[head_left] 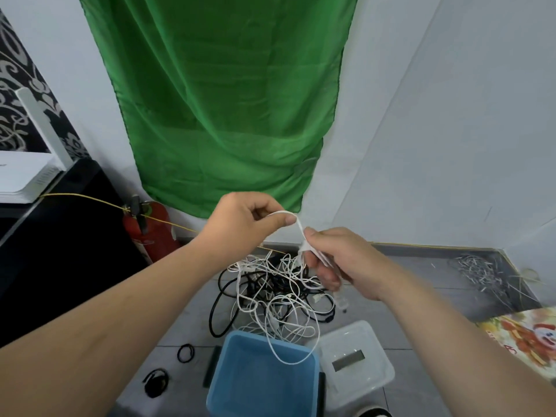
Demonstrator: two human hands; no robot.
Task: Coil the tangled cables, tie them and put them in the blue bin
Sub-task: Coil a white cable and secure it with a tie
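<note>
Work is only beginning: left hand and right hand are pinching one white cable above the tangle, the blue bin seemingly lying empty.

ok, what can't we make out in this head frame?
Head view only:
- blue bin: near side cut off by the bottom edge.
- tangle: cable count unclear because the strands overlap.
- white cable: held between left hand and right hand. Curled fingers hide its run inside the right grip.
- grey pile, far right: too small and blurred to identify.
</note>
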